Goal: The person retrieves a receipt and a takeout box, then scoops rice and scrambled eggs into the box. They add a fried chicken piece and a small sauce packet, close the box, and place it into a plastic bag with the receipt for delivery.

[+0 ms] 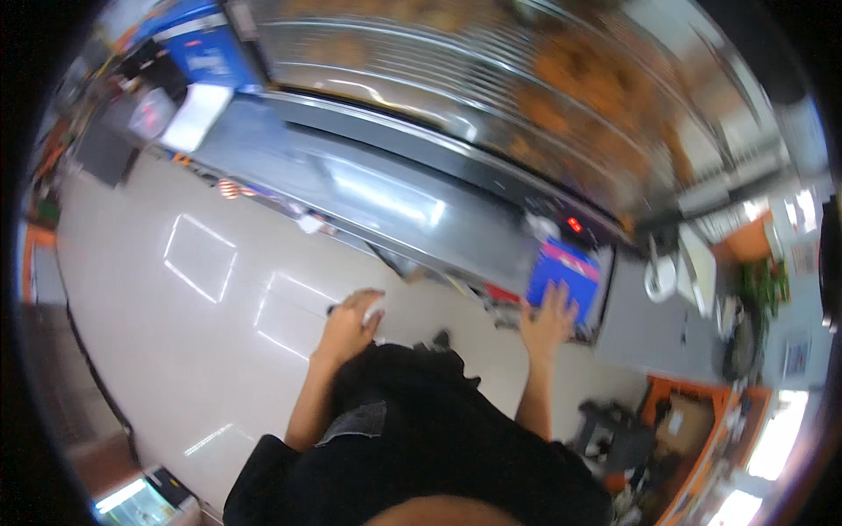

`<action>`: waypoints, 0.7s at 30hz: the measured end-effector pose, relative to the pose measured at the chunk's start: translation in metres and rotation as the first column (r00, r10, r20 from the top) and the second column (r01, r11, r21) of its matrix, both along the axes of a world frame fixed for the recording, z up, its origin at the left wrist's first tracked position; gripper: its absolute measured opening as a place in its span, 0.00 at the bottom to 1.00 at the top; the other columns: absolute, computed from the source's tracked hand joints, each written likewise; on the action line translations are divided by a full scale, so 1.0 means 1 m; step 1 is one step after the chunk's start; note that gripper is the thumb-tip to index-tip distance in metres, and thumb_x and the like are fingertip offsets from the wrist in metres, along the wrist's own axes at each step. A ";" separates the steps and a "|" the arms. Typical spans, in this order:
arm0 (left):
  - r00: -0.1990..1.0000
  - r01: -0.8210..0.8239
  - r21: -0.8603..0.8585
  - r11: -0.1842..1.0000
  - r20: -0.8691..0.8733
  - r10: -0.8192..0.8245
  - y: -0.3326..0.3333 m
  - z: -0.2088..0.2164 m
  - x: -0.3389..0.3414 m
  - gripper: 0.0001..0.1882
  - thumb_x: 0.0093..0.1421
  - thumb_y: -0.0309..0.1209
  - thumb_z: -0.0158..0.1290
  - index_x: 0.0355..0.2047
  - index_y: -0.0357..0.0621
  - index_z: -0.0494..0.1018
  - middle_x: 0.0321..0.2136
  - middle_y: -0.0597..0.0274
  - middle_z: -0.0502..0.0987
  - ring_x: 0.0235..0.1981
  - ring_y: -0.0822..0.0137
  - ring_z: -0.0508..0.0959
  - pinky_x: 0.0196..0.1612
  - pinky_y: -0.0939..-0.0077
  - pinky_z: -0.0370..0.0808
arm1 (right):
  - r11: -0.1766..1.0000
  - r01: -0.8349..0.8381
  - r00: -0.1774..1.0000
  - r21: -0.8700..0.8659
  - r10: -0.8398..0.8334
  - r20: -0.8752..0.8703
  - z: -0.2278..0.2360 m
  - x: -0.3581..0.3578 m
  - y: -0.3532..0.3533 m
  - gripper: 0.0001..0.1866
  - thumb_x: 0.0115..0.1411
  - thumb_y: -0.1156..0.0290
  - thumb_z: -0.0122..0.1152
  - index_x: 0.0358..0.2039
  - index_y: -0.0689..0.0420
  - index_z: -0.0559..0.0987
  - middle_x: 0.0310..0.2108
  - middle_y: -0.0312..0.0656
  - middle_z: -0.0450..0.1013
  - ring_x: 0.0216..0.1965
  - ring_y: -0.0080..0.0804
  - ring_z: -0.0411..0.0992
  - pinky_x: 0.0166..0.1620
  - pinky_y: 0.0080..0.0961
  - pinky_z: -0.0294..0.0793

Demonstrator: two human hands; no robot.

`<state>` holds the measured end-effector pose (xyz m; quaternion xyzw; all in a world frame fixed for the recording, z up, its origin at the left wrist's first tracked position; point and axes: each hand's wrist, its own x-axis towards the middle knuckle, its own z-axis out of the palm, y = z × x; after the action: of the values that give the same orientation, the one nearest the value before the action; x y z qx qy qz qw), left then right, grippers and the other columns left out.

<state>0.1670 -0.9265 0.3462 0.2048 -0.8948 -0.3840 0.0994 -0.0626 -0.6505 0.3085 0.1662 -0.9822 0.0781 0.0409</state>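
My left hand (349, 326) is in front of my body, above the pale floor, with its fingers curled. Something small and whitish shows at its fingers and a dark tip sticks out on the other side; blur hides what it is. My right hand (549, 321) reaches to the right end of the metal counter, its fingers spread over the near part of a blue box-like item (568, 272) with a pink band. It appears to touch the blue item without gripping it.
Along the far side runs a metal counter (377, 188), with a glass display case (456, 70) of brownish food behind it. White paper (197, 118) and a blue container (206, 57) are at the far left. An orange-framed shelf (693, 421) stands at the lower right.
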 end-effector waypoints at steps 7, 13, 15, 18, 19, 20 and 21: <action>0.945 -0.175 0.136 0.975 0.301 0.128 -0.093 -0.026 0.121 0.21 0.64 0.41 0.47 0.50 0.38 0.71 0.50 0.47 0.72 0.48 0.47 0.74 0.54 0.59 0.69 | 0.821 -0.358 0.934 -0.446 0.308 -0.182 0.012 0.038 -0.174 0.23 0.53 0.65 0.63 0.49 0.59 0.72 0.55 0.50 0.64 0.54 0.53 0.61 0.55 0.47 0.61; 0.978 -0.211 0.275 0.938 0.064 0.200 -0.188 -0.001 0.167 0.18 0.65 0.40 0.47 0.42 0.37 0.75 0.46 0.45 0.75 0.46 0.47 0.75 0.51 0.62 0.71 | 0.506 -0.389 0.688 -0.770 0.715 0.123 0.023 0.128 -0.358 0.11 0.55 0.66 0.64 0.32 0.60 0.79 0.22 0.45 0.73 0.23 0.37 0.72 0.34 0.31 0.72; 0.954 -0.247 0.283 0.927 -0.095 0.283 -0.235 0.010 0.162 0.13 0.63 0.34 0.51 0.37 0.35 0.77 0.41 0.46 0.77 0.44 0.50 0.77 0.48 0.65 0.73 | 0.575 -0.295 0.649 -0.763 0.707 0.282 0.014 0.145 -0.390 0.11 0.56 0.63 0.64 0.29 0.59 0.80 0.15 0.41 0.70 0.16 0.34 0.70 0.28 0.30 0.71; 0.902 -0.341 0.173 0.924 -0.216 0.374 -0.331 0.045 0.147 0.08 0.61 0.29 0.53 0.35 0.35 0.76 0.40 0.49 0.78 0.42 0.53 0.78 0.47 0.67 0.73 | 0.603 -0.452 0.526 -0.657 0.775 0.350 0.027 0.150 -0.431 0.12 0.58 0.60 0.62 0.30 0.56 0.81 0.14 0.40 0.70 0.18 0.35 0.71 0.26 0.34 0.70; 0.889 -0.365 0.104 0.925 -0.255 0.379 -0.368 0.059 0.136 0.08 0.61 0.28 0.53 0.35 0.36 0.76 0.39 0.49 0.79 0.42 0.54 0.78 0.47 0.67 0.73 | 0.618 -0.530 0.486 -0.581 0.783 0.389 0.034 0.148 -0.444 0.15 0.58 0.57 0.61 0.32 0.57 0.81 0.17 0.42 0.73 0.21 0.37 0.74 0.29 0.32 0.71; 0.870 -0.373 0.023 0.928 -0.340 0.358 -0.408 0.068 0.128 0.07 0.60 0.28 0.53 0.35 0.37 0.76 0.38 0.51 0.79 0.41 0.55 0.79 0.46 0.68 0.73 | 0.545 -0.542 0.437 -0.640 0.833 0.339 0.032 0.145 -0.462 0.15 0.58 0.57 0.60 0.32 0.57 0.81 0.19 0.43 0.74 0.22 0.38 0.74 0.30 0.32 0.71; 0.847 -0.385 -0.057 0.921 -0.420 0.327 -0.449 0.077 0.119 0.07 0.60 0.28 0.54 0.35 0.37 0.76 0.37 0.52 0.79 0.41 0.57 0.79 0.45 0.68 0.74 | 0.468 -0.548 0.387 -0.694 0.877 0.286 0.029 0.141 -0.480 0.15 0.59 0.58 0.60 0.33 0.57 0.81 0.20 0.44 0.74 0.24 0.39 0.74 0.31 0.32 0.72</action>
<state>0.2857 -1.3750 0.4228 0.2766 -0.8258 -0.3293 0.3648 0.0786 -1.1306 0.3376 0.5372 -0.6977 0.3834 -0.2788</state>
